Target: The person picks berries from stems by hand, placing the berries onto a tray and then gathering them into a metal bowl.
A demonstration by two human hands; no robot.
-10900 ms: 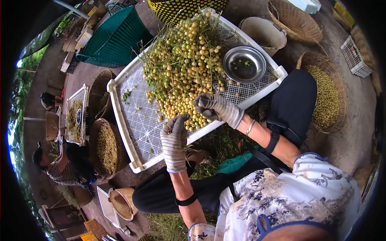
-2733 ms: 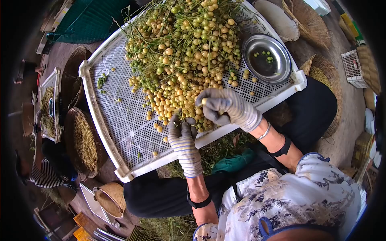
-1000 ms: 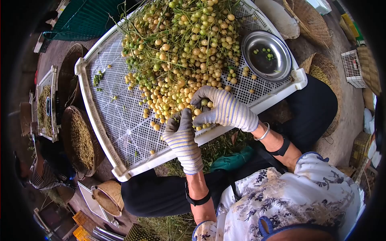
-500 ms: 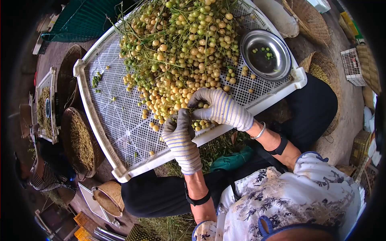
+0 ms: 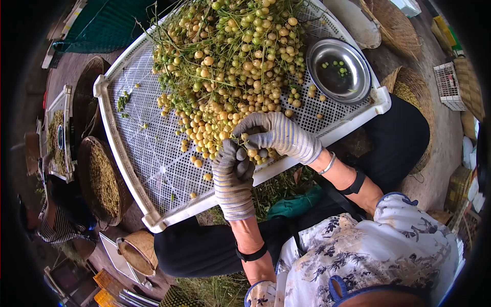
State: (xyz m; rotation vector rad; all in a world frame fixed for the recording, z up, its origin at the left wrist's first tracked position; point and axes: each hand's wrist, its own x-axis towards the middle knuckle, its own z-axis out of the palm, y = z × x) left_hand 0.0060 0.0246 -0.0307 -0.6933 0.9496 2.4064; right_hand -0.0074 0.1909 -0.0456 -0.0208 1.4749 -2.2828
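On a white perforated tray (image 5: 153,148) lies a big heap of stemmed yellow-green fruit (image 5: 235,56), with loose yellow fruit (image 5: 209,128) along its near side. Both gloved hands meet over the tray's near rim. My left hand (image 5: 232,171) has its fingers curled; what they grip is too small to make out. Beside it, my right hand (image 5: 276,135) pinches a small yellow fruit (image 5: 244,137) between thumb and forefinger. A metal bowl (image 5: 338,70) with several green fruits stands on the tray's right part.
Baskets of fruit stand at the right (image 5: 409,94) and left (image 5: 105,179). A green basket (image 5: 102,25) is at upper left, a pale bucket (image 5: 353,20) behind the bowl. A co-worker in a striped top (image 5: 56,225) sits at far left beside another tray (image 5: 60,135).
The camera view has moved closer to the tray since the oldest frame. Just now my left hand has turned more upright, and my right fingertips have shifted slightly left, a yellow fruit showing between them.
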